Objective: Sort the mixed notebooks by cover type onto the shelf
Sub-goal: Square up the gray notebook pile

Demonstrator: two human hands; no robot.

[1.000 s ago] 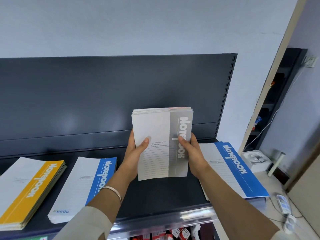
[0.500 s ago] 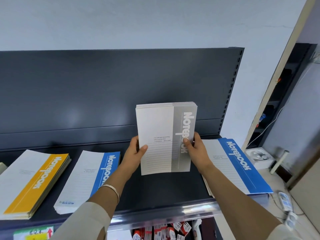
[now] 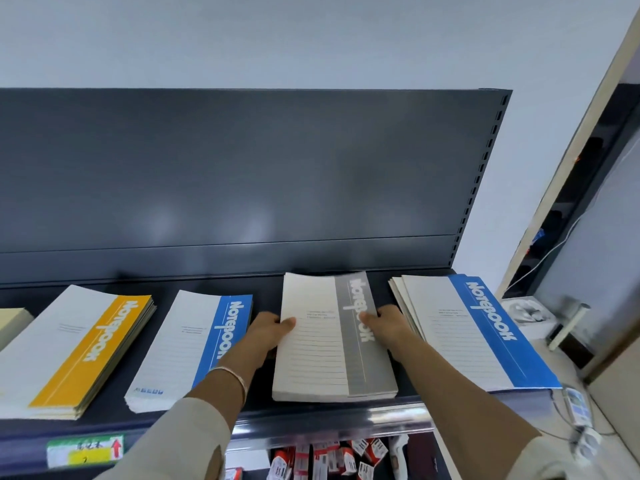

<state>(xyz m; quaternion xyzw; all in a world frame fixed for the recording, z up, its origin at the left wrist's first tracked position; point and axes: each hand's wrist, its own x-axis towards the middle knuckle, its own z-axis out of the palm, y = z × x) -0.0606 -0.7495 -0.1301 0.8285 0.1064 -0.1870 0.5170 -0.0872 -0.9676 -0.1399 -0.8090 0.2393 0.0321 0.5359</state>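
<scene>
A stack of grey-covered notebooks (image 3: 318, 355) lies flat on the dark shelf (image 3: 263, 403), between two blue piles. My left hand (image 3: 268, 329) grips its left edge, thumb on the cover. On the right edge my right hand (image 3: 388, 323) holds it the same way, thumb on the grey stripe. A blue-striped stack (image 3: 194, 344) lies to the left, a yellow-striped stack (image 3: 76, 351) further left. Another blue-striped stack (image 3: 474, 330) sits at the shelf's right end.
The shelf's dark back panel (image 3: 242, 174) rises behind the piles. A pale notebook corner (image 3: 12, 322) shows at the far left. A price label (image 3: 85, 450) hangs on the front rail. Red-and-white packets (image 3: 325, 459) fill the level below. A white counter with small devices (image 3: 540, 313) stands right.
Both hands have lowered the grey stack from upright in front of the back panel to lying flat on the shelf. The camera has tilted down and closer.
</scene>
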